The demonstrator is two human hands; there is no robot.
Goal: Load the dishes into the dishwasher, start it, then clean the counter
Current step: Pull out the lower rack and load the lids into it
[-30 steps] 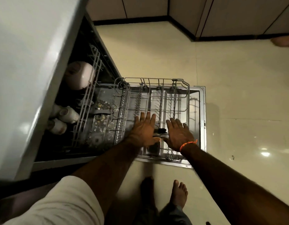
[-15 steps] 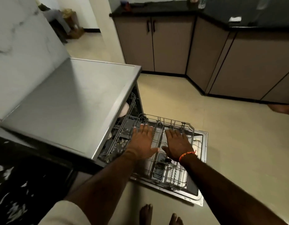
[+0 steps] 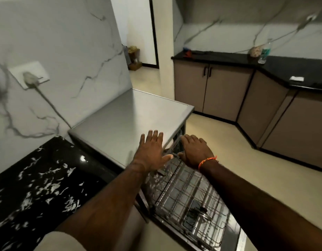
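The steel dishwasher (image 3: 124, 116) stands open beside the counter, its door (image 3: 234, 234) folded down. The lower wire rack (image 3: 185, 194) is pulled out over the door and holds a dark lidded item (image 3: 198, 212). A pale dish (image 3: 170, 144) shows just inside the opening. My left hand (image 3: 150, 153) hovers with fingers spread flat over the dishwasher's front edge. My right hand (image 3: 194, 151), with an orange wristband, reaches over the rack's inner end, fingers extended and holding nothing.
A black marbled counter (image 3: 35, 187) lies at the lower left. A wall socket (image 3: 29, 75) with a plugged cord sits above it. Brown cabinets (image 3: 227, 91) under a dark counter (image 3: 276, 64) with a bottle (image 3: 264, 53) run along the far right. Beige floor (image 3: 247, 169) lies between.
The view has tilted up from the rack to the kitchen. Both hands have lifted off the rack's wires toward the dishwasher's opening, still flat and empty.
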